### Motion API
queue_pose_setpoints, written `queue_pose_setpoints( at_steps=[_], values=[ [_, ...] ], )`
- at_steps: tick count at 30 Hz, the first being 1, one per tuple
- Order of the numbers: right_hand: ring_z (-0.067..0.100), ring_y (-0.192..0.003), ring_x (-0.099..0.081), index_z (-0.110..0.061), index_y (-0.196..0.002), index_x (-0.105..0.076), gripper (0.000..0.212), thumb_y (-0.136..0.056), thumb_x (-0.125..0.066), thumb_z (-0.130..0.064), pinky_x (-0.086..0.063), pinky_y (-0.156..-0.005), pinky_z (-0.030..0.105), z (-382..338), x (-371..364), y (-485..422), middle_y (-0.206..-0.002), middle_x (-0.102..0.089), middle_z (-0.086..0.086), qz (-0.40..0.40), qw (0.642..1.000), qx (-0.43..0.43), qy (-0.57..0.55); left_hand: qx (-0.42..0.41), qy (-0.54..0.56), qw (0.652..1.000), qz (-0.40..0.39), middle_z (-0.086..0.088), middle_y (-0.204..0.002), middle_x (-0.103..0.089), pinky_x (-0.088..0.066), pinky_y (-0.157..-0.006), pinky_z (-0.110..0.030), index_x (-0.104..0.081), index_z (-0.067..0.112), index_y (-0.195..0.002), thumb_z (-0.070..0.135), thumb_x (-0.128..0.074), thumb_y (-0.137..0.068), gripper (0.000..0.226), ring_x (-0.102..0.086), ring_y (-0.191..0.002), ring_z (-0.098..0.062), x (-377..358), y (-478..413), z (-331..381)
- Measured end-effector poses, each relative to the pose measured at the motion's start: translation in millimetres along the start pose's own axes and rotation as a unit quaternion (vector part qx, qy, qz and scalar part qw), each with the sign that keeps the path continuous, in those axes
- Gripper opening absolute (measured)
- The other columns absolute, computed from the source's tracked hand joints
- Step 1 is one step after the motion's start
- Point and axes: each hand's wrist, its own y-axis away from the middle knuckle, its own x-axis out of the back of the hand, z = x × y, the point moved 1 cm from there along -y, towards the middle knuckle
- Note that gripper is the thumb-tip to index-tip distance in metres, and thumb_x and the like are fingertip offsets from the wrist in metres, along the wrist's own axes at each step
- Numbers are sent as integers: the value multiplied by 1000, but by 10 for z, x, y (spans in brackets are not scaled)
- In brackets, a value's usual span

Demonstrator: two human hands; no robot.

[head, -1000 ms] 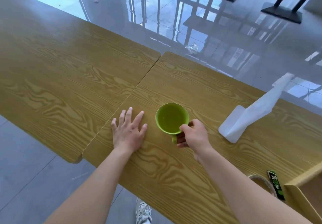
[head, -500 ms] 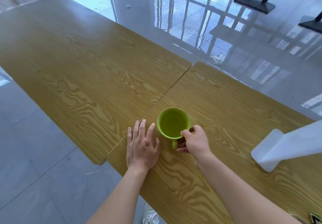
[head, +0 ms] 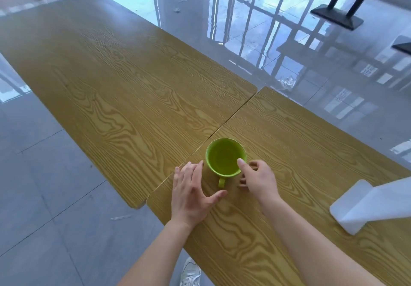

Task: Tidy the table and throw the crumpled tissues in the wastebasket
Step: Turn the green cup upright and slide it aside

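1. Head view, grip: the right hand [head: 259, 180] has its thumb over the near rim of the round green ceramic cup [head: 225, 157], with the other fingers curled loosely at the cup's right side. I cannot tell whether this is a firm hold or only contact. The cup's small handle points toward the person and sits free between the two hands.
2. The left hand [head: 191, 193] lies open and flat on the wood, fingers spread, just beside the cup on its left. It holds nothing.
3. The cup stands upright on the right-hand wood-grain table [head: 311, 152], close to the seam where it meets the left-hand wood-grain table [head: 111, 85]. Its inside looks empty.
4. A white folded plastic sign stand [head: 364, 205] rests at the right edge, well apart from the cup.
5. Task items: no crumpled tissue and no wastebasket appear on either tabletop in view. A small pale scrap [head: 288, 82] lies on the glossy tiled floor [head: 333, 99] beyond the tables; its nature is not determinable.
6. Assessment: tidying appears to be under way with the cup. Tissue disposal cannot be confirmed as done or pending.
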Motion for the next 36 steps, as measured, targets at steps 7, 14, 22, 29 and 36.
queue_pose_setpoints(
  at_steps=[7,14,22,29,36],
  values=[
    [21,-106,-66,-25,-135,-57,36,-100,-52,-32,-61,-83,41,-235,-44,-244,-122,-64,4,-36,996,83,14,29,61,997,33,0,-128,-61,-22,-119,-52,-50,14,-139,44,-67,-83,65,-51,-123,-15,108,-18,109],
    [21,-83,-74,-27,-106,-62,19,-96,-56,-12,-61,-63,29,-209,-172,-176,-100,-70,8,-35,996,56,-55,21,68,997,35,-2,-102,-71,-49,-99,-48,-66,6,-119,16,-67,-90,31,-65,-95,-18,305,-45,4],
    [19,-83,-73,-24,-112,-63,21,-95,-59,-13,-63,-69,33,-251,-232,-141,-100,-70,7,-23,998,31,-54,26,75,996,33,1,-90,-71,-57,-67,-34,-69,10,-114,13,-69,-90,25,-66,-80,-15,474,-83,-36],
    [18,-79,-75,-23,-105,-66,18,-94,-59,-10,-63,-65,31,-271,-296,-108,-97,-72,5,-17,997,1,-78,45,85,995,28,1,-80,-66,-54,-62,-35,-71,9,-104,14,-67,-90,15,-62,-72,-15,513,-90,-72],
    [17,-80,-74,-22,-102,-67,16,-94,-59,-10,-62,-64,29,-253,-340,-33,-96,-72,5,-23,997,1,-76,35,91,995,21,4,-74,-62,-51,-60,-35,-71,11,-99,16,-66,-91,11,-56,-66,-12,564,-18,-149]
  ],
)
